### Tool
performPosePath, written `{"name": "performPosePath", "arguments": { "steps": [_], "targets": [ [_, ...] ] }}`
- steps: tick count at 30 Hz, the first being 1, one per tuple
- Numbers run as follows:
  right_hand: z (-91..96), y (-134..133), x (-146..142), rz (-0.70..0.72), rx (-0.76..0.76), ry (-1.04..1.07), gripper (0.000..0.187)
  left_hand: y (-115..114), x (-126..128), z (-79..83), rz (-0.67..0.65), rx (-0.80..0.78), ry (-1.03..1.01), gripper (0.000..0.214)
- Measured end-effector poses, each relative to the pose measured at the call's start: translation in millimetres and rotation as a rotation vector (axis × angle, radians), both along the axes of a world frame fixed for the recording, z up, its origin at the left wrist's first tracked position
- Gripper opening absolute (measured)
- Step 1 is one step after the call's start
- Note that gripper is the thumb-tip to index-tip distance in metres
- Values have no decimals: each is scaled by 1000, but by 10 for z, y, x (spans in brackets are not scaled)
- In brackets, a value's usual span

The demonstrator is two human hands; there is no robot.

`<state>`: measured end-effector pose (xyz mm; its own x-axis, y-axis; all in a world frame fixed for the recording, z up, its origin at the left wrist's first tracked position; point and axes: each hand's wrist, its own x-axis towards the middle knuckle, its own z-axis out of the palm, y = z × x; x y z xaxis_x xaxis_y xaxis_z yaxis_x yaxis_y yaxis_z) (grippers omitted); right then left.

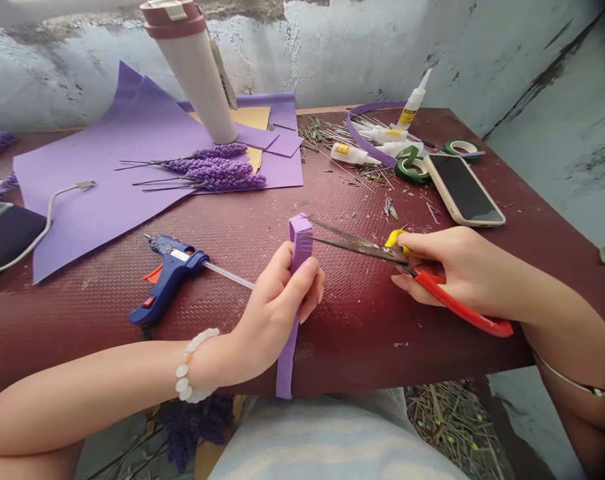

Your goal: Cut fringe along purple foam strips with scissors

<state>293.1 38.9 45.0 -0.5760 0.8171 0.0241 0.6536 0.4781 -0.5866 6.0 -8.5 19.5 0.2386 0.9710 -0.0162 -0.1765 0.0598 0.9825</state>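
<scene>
Head view shows me the purple strip mid-frame; too deep a snip from the scissors could sever it, I judge, or a slip nick the left hand just below. That hand grips the strip with closed fingers; the right hand holds the scissors slightly open, tips at the strip's edge.

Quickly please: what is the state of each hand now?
Left hand: closed, holding the purple strip.
Right hand: holding the scissors, blades slightly apart.

Gap between flowers and glue bottles
</scene>
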Motion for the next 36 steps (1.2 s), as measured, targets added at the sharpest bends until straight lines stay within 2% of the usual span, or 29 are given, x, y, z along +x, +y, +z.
{"name": "performPosePath", "arguments": {
  "steps": [4, 10, 18, 21, 27, 32, 36],
  "targets": [
    [75, 55, 42, 60, -125, -80, 45, 27, 2, -56, 10, -23, -43, 32],
    [81, 96, 196, 35, -240, -209, 53, 52, 2, -95, 65, -77, -51, 32],
    [35, 74, 118, 88, -236, -225, 37, 21, -15, -72, -40, -162, -123, 11],
    [34, 72, 102, 90, -235, -230, 32, 33, -5, -64, -36, -184, -152, 10],
    [37, 62, 77, 114, -198, -220, 27, 52, 9, -45, -28, -186, -149, 19],
    [52, 52, 59, 87, -150, -203, 31, 27, 12, -42, -76, -159, -111, 38],
    [61, 36, 7, 76, -173, -220, 29, 34, 10, -72, -55, -113, -66, 45]
  ]
}}
